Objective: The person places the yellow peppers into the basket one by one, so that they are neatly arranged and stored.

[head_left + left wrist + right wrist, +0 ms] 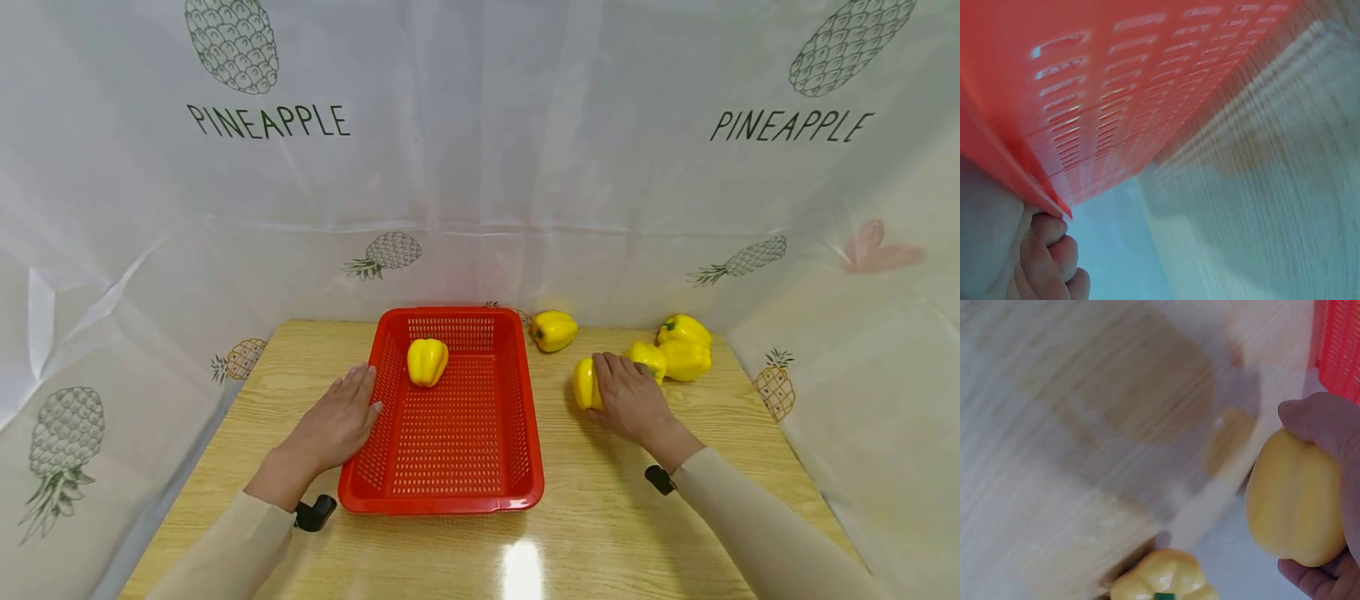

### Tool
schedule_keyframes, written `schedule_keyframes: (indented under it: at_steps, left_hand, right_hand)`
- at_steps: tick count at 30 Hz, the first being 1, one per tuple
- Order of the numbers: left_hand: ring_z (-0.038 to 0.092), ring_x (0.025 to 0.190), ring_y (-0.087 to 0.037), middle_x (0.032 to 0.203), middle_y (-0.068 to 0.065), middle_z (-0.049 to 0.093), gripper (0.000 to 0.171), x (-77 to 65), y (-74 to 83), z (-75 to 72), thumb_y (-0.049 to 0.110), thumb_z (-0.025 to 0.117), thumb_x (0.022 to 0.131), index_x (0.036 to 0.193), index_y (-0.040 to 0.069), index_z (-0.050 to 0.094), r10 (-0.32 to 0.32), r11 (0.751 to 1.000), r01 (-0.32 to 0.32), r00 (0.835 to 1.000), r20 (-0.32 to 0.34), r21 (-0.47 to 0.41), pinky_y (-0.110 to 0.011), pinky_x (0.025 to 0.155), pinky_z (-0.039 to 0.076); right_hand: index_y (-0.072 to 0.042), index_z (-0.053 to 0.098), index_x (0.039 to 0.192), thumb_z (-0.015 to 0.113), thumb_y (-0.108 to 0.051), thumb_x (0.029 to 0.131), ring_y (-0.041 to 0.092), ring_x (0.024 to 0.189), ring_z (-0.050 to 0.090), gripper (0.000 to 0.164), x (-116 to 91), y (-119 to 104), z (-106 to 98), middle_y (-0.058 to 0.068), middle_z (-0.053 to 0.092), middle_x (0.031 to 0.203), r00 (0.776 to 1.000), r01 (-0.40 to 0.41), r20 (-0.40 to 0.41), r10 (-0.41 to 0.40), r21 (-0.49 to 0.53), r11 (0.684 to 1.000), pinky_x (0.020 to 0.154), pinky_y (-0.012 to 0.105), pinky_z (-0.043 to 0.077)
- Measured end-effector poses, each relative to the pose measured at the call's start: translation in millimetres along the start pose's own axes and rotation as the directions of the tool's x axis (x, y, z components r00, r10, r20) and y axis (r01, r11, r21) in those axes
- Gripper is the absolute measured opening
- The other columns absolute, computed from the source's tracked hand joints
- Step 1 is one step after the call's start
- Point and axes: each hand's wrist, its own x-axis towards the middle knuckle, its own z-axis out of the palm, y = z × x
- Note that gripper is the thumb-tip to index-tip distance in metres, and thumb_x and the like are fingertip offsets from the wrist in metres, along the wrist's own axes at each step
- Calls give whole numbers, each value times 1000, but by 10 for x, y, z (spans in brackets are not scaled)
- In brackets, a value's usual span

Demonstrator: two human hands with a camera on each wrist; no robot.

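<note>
Right hand (633,400) on a yellow pepper (587,385), left hand (337,421) on a red basket (442,505).
The right hand's thumb and fingers are clamped round the pepper, which is at the basket's 3 o'clock; the left hand's fingers lie straight along the 9 o'clock rim, gripping nothing. Another pepper (427,362) sits inside the basket toward 11 o'clock, a loose pepper (555,331) lies on the wooden table (600,533) at the basket's 2 o'clock, and more peppers (687,360) cluster near the right hand's 2 o'clock.
</note>
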Motion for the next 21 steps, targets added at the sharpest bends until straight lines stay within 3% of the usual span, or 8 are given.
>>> schedule_keyframes:
  at_steps: [11, 21]
  left_hand:
    - [24, 158, -50, 169, -31, 26, 66, -10, -59, 17, 29, 45, 113, 161, -12, 26, 28, 1000, -28, 1000, -6, 2, -64, 128, 24]
    - [25, 158, -49, 168, -32, 27, 65, -8, -36, 28, 28, 46, 113, 161, -12, 27, 21, 999, -20, 999, -24, 45, -63, 128, 24]
  right_hand:
    - [10, 48, 142, 95, -50, 72, 45, 117, 63, 104, 250, -1, -191, 27, 63, 129, 996, 31, -82, -32, -14, 999, 95, 62, 55]
    - [9, 50, 137, 93, -53, 74, 41, 110, 67, 98, 794, -124, -615, 24, 65, 124, 983, 100, -146, -110, -74, 992, 89, 56, 59]
